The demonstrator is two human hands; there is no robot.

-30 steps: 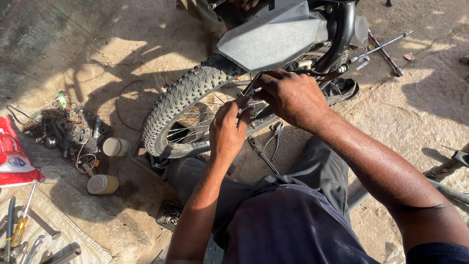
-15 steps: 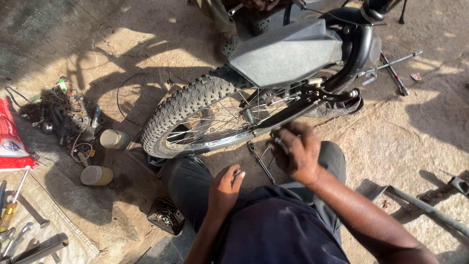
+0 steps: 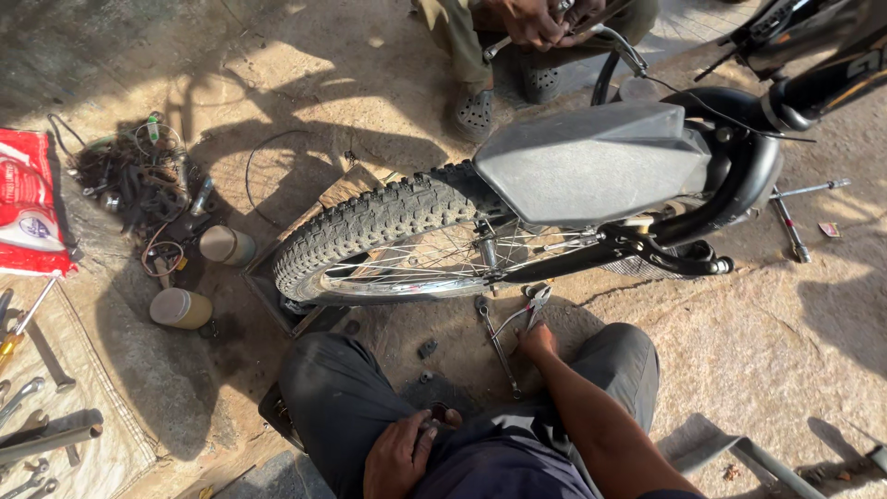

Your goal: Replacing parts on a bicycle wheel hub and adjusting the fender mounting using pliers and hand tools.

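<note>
My right hand [image 3: 538, 340] reaches down to the ground and meets the handles of a pair of pliers [image 3: 530, 305] lying under the bicycle. Its fingers are curled away from me, so a grip cannot be seen. A long spanner [image 3: 497, 346] lies beside the pliers. My left hand [image 3: 399, 455] rests on my thigh with fingers spread, holding nothing, and a small dark part [image 3: 440, 415] sits by its fingertips. The bicycle's knobby rear tyre [image 3: 370, 222], grey seat [image 3: 591, 162] and black frame [image 3: 647, 251] stand just ahead of my knees.
Another person's hands [image 3: 536, 23] work on the bicycle at the top, with a sandalled foot [image 3: 473, 113] below them. At the left are a red bag [image 3: 28, 208], tangled wires [image 3: 134, 176], two cans [image 3: 226, 245], and spanners on a cloth [image 3: 28, 407]. A cross wrench [image 3: 795, 217] lies at the right.
Both my hands left the rear wheel. My right hand dropped to the pliers on the ground and my left hand came back onto my thigh. The view tilted up.
</note>
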